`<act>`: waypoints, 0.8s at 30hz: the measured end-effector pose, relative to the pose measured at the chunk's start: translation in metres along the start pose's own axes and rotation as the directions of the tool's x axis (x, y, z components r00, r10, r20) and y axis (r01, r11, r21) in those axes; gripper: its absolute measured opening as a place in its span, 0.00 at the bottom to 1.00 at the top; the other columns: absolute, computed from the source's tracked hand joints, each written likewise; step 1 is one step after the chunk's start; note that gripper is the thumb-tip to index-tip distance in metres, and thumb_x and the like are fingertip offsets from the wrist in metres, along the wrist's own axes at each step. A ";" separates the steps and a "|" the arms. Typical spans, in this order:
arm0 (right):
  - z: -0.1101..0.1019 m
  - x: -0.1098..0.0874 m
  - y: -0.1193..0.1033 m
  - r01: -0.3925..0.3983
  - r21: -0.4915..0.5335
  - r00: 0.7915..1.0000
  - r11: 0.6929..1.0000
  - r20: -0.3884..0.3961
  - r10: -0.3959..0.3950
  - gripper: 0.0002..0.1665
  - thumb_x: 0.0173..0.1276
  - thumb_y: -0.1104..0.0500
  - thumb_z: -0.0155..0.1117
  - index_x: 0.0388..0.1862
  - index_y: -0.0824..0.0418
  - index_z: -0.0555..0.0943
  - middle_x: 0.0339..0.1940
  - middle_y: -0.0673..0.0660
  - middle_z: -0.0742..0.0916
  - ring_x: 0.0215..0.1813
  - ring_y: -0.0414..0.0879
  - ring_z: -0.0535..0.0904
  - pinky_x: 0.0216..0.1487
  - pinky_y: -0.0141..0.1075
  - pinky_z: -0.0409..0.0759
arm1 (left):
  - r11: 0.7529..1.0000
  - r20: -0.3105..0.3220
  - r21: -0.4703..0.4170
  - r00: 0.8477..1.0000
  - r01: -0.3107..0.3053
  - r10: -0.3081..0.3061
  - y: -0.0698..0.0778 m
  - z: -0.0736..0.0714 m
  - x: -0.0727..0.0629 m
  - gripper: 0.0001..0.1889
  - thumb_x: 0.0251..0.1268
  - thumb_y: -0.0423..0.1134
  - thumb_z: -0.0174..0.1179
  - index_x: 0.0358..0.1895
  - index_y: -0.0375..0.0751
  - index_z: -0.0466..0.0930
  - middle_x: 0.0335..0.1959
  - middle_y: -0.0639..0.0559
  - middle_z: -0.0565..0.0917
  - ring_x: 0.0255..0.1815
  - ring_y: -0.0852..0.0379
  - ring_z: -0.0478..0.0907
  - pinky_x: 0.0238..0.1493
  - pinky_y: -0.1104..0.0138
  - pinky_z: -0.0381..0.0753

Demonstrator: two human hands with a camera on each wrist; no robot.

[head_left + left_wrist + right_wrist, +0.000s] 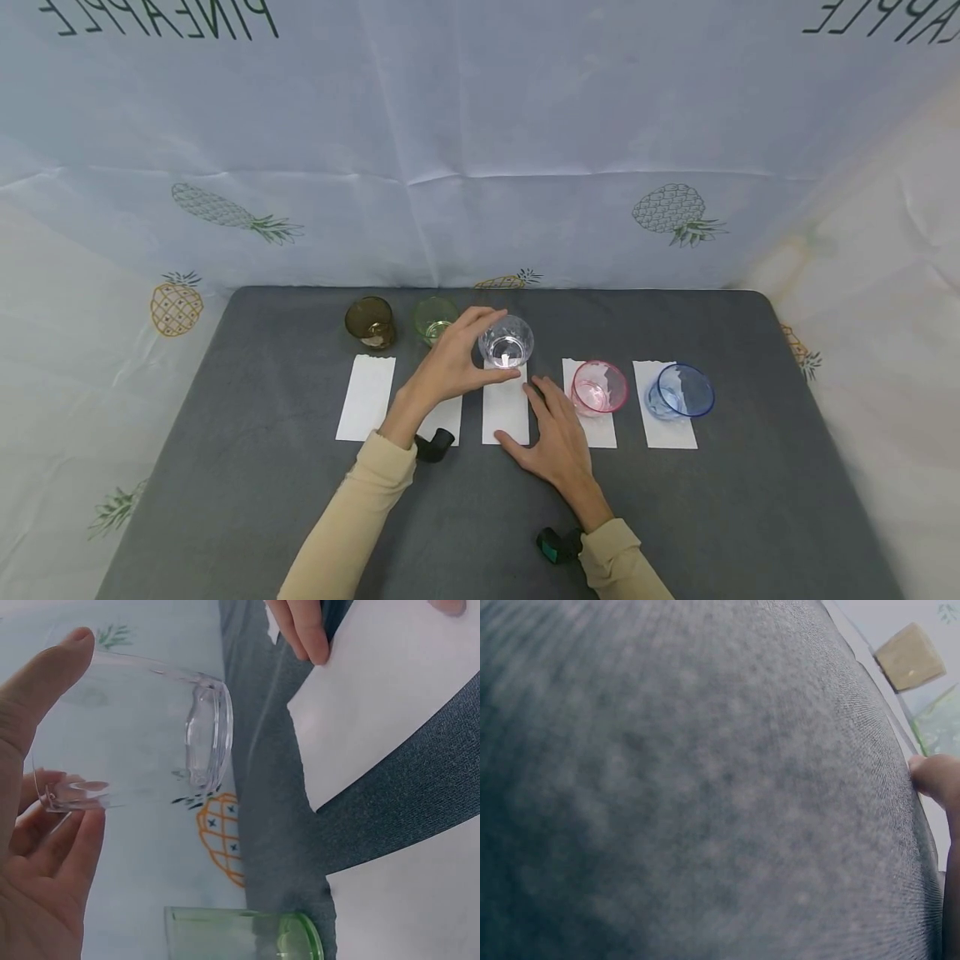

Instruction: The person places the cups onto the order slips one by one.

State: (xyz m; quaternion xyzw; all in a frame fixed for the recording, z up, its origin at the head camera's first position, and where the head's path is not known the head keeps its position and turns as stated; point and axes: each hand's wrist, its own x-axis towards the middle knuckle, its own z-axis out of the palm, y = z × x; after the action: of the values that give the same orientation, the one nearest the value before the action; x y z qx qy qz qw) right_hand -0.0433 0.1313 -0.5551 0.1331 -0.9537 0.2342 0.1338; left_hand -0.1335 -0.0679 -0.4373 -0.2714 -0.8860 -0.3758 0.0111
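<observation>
Left of the clear tumbler (507,340), passage along the bench (757,508) is obstructed by the green tumbler (435,318) just beside it, then by the brown tumbler (370,322). Its left side is enclosed by the left hand (452,362); its near right is blocked by the right hand (557,437). To its right, free room is left behind the pink tumbler (599,387) and blue tumbler (681,390).

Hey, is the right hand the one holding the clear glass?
No, the left hand holds the clear glass between thumb and fingers, while the right hand is apart from it.
</observation>
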 end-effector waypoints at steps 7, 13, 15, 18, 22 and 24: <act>0.001 0.000 0.001 0.004 0.000 1.000 1.000 -0.004 -0.004 0.50 0.53 0.34 0.77 0.68 0.62 0.79 0.70 0.63 0.79 0.72 0.61 0.75 0.73 0.56 0.74 | 1.000 0.002 0.001 1.000 -0.002 0.002 0.007 -0.001 -0.007 0.45 0.53 0.52 0.79 0.74 0.41 0.71 0.68 0.44 0.75 0.67 0.45 0.77 0.67 0.49 0.79; 0.001 0.000 0.001 0.018 0.004 1.000 1.000 -0.018 -0.018 0.50 0.52 0.35 0.78 0.68 0.62 0.79 0.70 0.62 0.79 0.72 0.61 0.75 0.73 0.57 0.74 | 1.000 -0.009 -0.019 1.000 0.005 -0.005 0.012 0.002 -0.015 0.47 0.50 0.52 0.80 0.74 0.42 0.71 0.67 0.44 0.76 0.67 0.47 0.78 0.66 0.51 0.80; 0.001 0.000 0.002 0.023 0.005 1.000 1.000 -0.021 -0.023 0.50 0.52 0.35 0.78 0.68 0.62 0.79 0.70 0.62 0.79 0.72 0.61 0.75 0.73 0.57 0.74 | 1.000 -0.014 -0.027 1.000 0.010 -0.011 0.013 0.004 -0.018 0.47 0.49 0.52 0.81 0.74 0.42 0.71 0.67 0.45 0.76 0.67 0.47 0.78 0.66 0.51 0.81; 0.001 0.000 0.002 0.034 0.006 0.999 0.999 -0.029 -0.033 0.51 0.52 0.35 0.79 0.68 0.63 0.79 0.70 0.63 0.80 0.71 0.61 0.75 0.72 0.57 0.74 | 0.999 -0.012 -0.042 1.000 0.024 -0.025 0.014 0.008 -0.023 0.47 0.49 0.52 0.81 0.74 0.42 0.71 0.67 0.45 0.76 0.67 0.47 0.77 0.66 0.51 0.81; 0.002 0.000 0.003 0.041 0.008 0.999 0.999 -0.035 -0.040 0.50 0.51 0.36 0.79 0.67 0.64 0.79 0.69 0.64 0.80 0.71 0.62 0.76 0.72 0.57 0.74 | 0.997 -0.005 -0.059 0.999 0.042 -0.042 0.012 0.013 -0.029 0.48 0.49 0.52 0.81 0.74 0.42 0.71 0.67 0.44 0.76 0.68 0.46 0.77 0.65 0.51 0.81; 0.002 0.000 0.003 0.040 0.005 0.999 0.999 -0.033 -0.040 0.50 0.51 0.35 0.79 0.66 0.65 0.79 0.69 0.64 0.80 0.71 0.62 0.76 0.72 0.57 0.74 | 0.997 -0.003 -0.068 0.999 0.048 -0.048 0.011 0.016 -0.031 0.48 0.48 0.51 0.81 0.74 0.42 0.71 0.67 0.44 0.76 0.68 0.46 0.77 0.65 0.52 0.81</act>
State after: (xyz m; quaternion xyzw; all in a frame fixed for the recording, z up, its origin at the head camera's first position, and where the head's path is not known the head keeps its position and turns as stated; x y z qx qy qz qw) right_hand -0.0448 0.1328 -0.5578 0.1487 -0.9478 0.2366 0.1538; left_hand -0.0989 -0.0655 -0.4485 -0.2495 -0.8790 -0.4062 -0.0052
